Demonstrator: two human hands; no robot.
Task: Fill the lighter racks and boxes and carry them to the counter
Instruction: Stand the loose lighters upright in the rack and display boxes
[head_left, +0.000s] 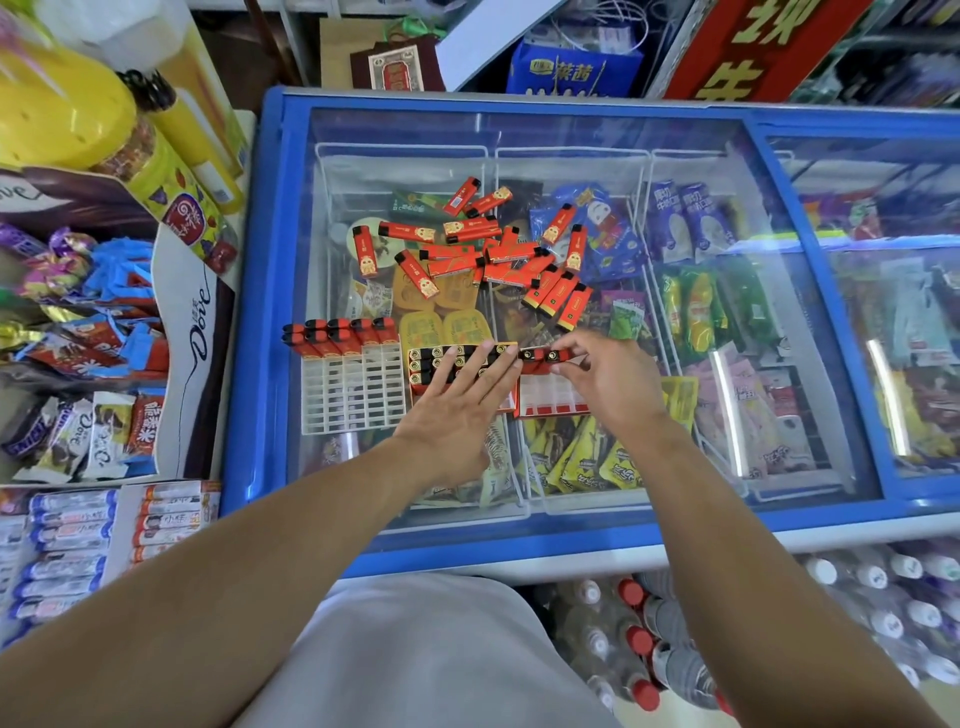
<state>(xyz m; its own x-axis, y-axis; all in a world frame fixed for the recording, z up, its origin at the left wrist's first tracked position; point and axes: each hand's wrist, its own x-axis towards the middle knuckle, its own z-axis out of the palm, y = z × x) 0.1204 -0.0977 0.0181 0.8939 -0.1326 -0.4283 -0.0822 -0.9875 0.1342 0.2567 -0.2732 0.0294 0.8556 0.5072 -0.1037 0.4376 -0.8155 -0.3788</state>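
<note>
My left hand (457, 410) lies flat, grip released, on the red lighter box (462, 371) atop the freezer lid (571, 130); my right hand (605, 382) pinches light, slick lighters (545, 355) by their caps.

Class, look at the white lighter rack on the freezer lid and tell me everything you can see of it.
The white rack looks like moulded plastic, a grid of small rectangular slots. It lies flat on the glass freezer lid, left of the red box. Only its far rows are filled, with red lighters standing black caps up; the other slots are empty. Neither of the hands touches it.
</note>
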